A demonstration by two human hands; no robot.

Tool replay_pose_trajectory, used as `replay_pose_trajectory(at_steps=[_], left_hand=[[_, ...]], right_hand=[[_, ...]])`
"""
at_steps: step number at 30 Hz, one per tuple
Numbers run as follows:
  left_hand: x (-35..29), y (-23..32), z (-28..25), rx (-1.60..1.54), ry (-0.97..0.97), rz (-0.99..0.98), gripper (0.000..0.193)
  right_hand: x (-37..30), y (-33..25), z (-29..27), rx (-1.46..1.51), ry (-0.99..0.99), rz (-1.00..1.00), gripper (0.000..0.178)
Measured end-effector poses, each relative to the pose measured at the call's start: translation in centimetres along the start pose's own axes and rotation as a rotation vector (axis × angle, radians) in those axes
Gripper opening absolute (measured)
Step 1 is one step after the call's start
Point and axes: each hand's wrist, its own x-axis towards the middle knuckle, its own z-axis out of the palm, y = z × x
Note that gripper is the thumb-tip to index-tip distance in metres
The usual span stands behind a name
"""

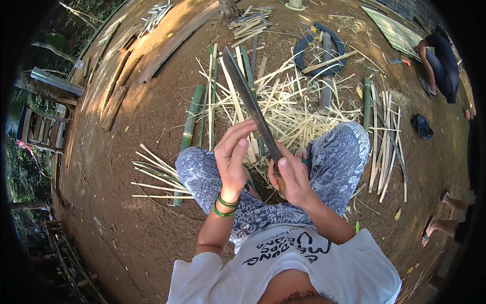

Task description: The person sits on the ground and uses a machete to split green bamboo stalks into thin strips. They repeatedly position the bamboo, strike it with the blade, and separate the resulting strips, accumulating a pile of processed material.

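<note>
Knife (249, 98): in front of the lap (263, 217), blade (240, 80) slanting away from us, tip leftward, over the shavings (298, 114).
Right hand (294, 181): wrapped around the handle (280, 186).
Left hand (232, 158): fingers extended, not wrapped around anything, at the blade; whether the fingertips touch it we cannot tell.
Blade work: we judge this a handling or checking pause – no strip (375, 139) or pole (194, 116) is under the blade.
Next move: in our view it calls for a firm right-hand hold and left fingers clear of the edge.
Handle: mostly hidden by the right hand.
Edge: we cannot make out which side is sharp.
Other person (441, 68): bent over at far right – partly lost at the dark rim.
</note>
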Motion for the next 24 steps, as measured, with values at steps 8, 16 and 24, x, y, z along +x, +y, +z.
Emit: replay_pose_trajectory(at_steps=[8, 16, 24], left_hand=[[-0.2, 0.8, 0.9, -0.008, 0.039, -0.037, 0.024], [-0.4, 0.5, 1.0, 0.012, 0.047, -0.055, 0.023], [-0.3, 0.4, 0.6, 0.016, 0.056, -0.032, 0.023]], right_hand=[[0.3, -0.9, 0.0, -0.332, 0.044, -0.165, 0.057], [0.3, -0.9, -0.1, -0.353, 0.038, -0.161, 0.056], [0.4, -0.7, 0.0, -0.276, 0.037, -0.117, 0.053]])
